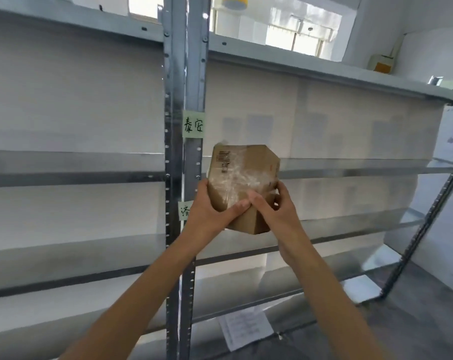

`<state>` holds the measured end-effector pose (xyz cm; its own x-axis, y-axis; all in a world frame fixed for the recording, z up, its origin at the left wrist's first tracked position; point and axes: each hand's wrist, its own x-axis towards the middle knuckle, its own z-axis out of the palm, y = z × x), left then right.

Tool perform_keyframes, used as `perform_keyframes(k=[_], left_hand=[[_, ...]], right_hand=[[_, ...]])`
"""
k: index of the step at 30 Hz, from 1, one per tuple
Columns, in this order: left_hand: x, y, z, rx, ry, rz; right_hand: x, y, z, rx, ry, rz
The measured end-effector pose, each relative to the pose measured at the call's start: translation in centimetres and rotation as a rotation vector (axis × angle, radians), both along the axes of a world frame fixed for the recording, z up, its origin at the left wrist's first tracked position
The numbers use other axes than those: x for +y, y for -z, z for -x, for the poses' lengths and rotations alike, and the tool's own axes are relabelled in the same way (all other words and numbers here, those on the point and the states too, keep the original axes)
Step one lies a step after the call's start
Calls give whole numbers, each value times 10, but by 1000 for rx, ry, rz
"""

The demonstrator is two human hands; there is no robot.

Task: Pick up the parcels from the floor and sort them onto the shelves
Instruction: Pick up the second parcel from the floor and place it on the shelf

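Note:
A small brown cardboard parcel [242,175], wrapped in clear tape with a barcode on its top left, is held up in front of the metal shelving. My left hand [211,207] grips its lower left side with the thumb across the front. My right hand [274,206] holds its lower right side, fingers curled behind. The parcel hangs in the air level with the right bay's middle shelf [363,167], just right of the central upright post [186,100].
Green handwritten labels [193,125] stick to the post, one partly hidden behind my left hand. A white sheet of paper [246,329] lies on the floor by the bottom shelf. A small box [381,64] sits on the top shelf at the right.

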<state>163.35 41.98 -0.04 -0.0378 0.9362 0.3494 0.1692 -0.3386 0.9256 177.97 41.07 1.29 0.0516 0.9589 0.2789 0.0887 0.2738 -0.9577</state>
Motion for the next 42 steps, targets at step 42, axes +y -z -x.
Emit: perform_keyframes(k=[42], left_hand=[[-89,-15,524,81,-434,45]], right_hand=[[33,6,526,256,-901,17]])
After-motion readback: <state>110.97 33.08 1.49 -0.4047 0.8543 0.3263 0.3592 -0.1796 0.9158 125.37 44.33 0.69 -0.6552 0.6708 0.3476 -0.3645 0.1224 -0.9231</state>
